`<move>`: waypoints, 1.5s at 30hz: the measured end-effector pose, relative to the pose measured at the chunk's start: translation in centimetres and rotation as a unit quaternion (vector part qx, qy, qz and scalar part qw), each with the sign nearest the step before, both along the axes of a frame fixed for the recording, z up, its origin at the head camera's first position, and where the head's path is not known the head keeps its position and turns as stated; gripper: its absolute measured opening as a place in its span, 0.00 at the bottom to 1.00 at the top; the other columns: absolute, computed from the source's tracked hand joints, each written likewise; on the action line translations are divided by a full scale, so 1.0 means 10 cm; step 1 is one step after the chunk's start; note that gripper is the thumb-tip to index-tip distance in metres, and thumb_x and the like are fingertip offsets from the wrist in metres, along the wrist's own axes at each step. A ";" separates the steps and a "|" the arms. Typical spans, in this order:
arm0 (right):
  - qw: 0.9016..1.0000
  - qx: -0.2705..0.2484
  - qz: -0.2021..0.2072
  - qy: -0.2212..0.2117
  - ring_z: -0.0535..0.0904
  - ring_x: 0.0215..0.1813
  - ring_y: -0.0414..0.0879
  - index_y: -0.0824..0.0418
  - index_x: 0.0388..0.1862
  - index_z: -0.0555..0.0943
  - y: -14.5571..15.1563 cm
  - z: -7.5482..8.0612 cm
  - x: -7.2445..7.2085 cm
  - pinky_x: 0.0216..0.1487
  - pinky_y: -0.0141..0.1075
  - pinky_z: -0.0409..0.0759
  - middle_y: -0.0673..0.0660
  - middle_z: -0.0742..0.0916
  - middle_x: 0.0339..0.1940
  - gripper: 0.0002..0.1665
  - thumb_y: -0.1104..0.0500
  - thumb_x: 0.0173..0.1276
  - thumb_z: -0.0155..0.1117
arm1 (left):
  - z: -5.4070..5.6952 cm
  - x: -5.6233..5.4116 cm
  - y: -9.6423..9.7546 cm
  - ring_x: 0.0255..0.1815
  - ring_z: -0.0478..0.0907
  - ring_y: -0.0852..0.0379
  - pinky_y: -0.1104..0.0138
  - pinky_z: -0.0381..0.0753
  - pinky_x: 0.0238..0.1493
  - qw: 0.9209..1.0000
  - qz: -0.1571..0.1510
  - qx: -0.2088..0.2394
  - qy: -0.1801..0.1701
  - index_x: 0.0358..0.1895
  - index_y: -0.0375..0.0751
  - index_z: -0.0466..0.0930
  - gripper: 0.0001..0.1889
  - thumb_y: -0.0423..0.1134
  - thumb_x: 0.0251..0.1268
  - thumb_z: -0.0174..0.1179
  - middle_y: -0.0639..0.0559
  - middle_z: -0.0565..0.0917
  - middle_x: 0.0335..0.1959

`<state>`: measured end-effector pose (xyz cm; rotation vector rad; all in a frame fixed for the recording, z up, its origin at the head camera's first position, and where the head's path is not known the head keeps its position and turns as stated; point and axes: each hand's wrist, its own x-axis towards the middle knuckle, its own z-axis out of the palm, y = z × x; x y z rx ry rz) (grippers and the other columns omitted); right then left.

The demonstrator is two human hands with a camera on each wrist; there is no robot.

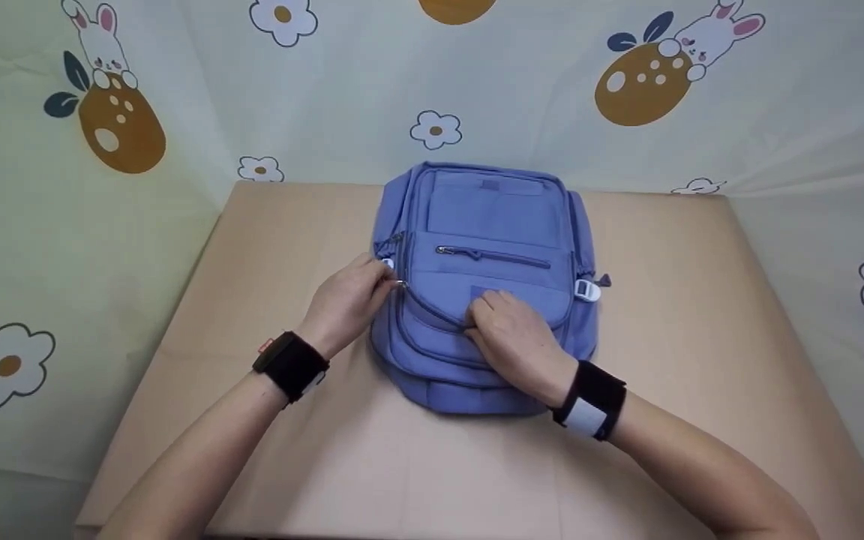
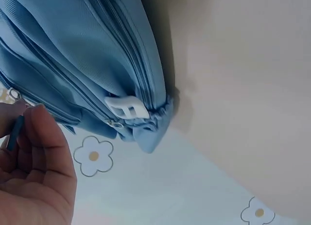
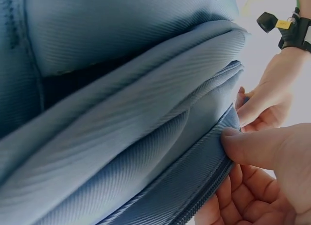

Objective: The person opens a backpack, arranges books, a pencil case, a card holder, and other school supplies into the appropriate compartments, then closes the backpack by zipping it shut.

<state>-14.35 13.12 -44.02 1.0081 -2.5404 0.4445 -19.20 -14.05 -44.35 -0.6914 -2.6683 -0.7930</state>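
A blue backpack lies on the table with its front facing up. At its left side my left hand pinches the pull tab of the front pocket's zipper between thumb and fingers. The metal slider shows just past the fingertips. My right hand grips the zipper edge of that same front pocket near its lower middle, thumb on the fabric and fingers curled beneath. The zipper is parted between the two hands. A small zippered pocket runs across the front above them.
White strap buckles sit on both sides of the bag, one right buckle and one left buckle. The tan tabletop extends around the bag. Behind it hangs a pale curtain printed with flowers and rabbits. Black bands circle both wrists.
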 end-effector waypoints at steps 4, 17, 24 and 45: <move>1.000 -0.002 0.003 -0.008 0.78 0.35 0.51 0.61 0.36 0.78 0.01 -0.01 0.00 0.36 0.44 0.79 0.54 0.80 0.32 0.08 0.63 0.67 0.71 | -0.01 -0.12 0.01 0.37 0.81 0.52 0.58 0.82 0.39 1.000 0.014 -0.002 -0.006 0.42 0.39 0.83 0.06 0.39 0.74 0.63 0.48 0.80 0.39; 1.000 0.004 0.013 0.006 0.75 0.36 0.50 0.61 0.40 0.79 -0.19 0.14 -0.05 0.36 0.43 0.77 0.54 0.79 0.34 0.11 0.58 0.67 0.72 | 0.03 -0.15 0.00 0.35 0.80 0.53 0.59 0.81 0.37 1.000 0.019 -0.011 -0.022 0.42 0.38 0.83 0.07 0.39 0.75 0.62 0.48 0.80 0.39; 0.996 0.085 -0.017 -0.002 0.79 0.36 0.54 0.63 0.34 0.79 -0.41 0.18 -0.13 0.37 0.46 0.80 0.58 0.82 0.32 0.14 0.56 0.65 0.73 | 0.02 -0.14 0.01 0.35 0.80 0.53 0.59 0.81 0.37 0.999 0.021 -0.007 -0.026 0.41 0.38 0.83 0.08 0.40 0.74 0.63 0.48 0.80 0.39; 0.997 0.079 -0.004 -0.008 0.81 0.34 0.53 0.62 0.35 0.76 -0.39 0.12 -0.09 0.32 0.45 0.82 0.56 0.80 0.31 0.10 0.59 0.70 0.69 | 0.02 -0.57 0.06 0.38 0.81 0.51 0.57 0.80 0.39 0.997 0.055 -0.038 -0.027 0.45 0.40 0.83 0.09 0.42 0.77 0.60 0.49 0.82 0.41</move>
